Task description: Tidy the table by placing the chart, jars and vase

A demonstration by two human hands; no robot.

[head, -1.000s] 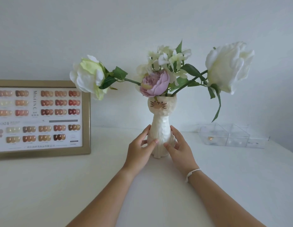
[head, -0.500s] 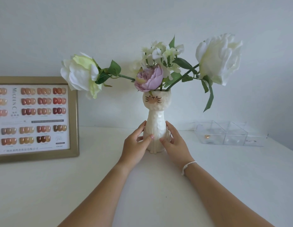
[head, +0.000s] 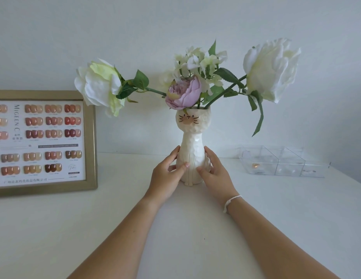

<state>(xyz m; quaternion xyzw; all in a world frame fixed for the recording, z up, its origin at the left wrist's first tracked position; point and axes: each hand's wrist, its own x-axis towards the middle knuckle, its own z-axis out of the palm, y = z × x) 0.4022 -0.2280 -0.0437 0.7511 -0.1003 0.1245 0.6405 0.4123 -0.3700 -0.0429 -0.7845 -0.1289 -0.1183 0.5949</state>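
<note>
A cream cat-shaped vase with white and lilac flowers stands upright on the white table, near the wall at the middle. My left hand wraps its lower body from the left and my right hand from the right, thumbs on the front. A gold-framed nail colour chart leans against the wall at the left, partly cut off by the frame edge. No jars are in view.
A clear plastic organiser with compartments sits at the back right against the wall, holding small items. The table's right edge slopes away beyond it. The long flower stems reach out over the chart's corner and over the organiser.
The vase, held in both hands, has stayed in about the same spot on the table; the view shifted slightly left then back. The grip is unchanged.
</note>
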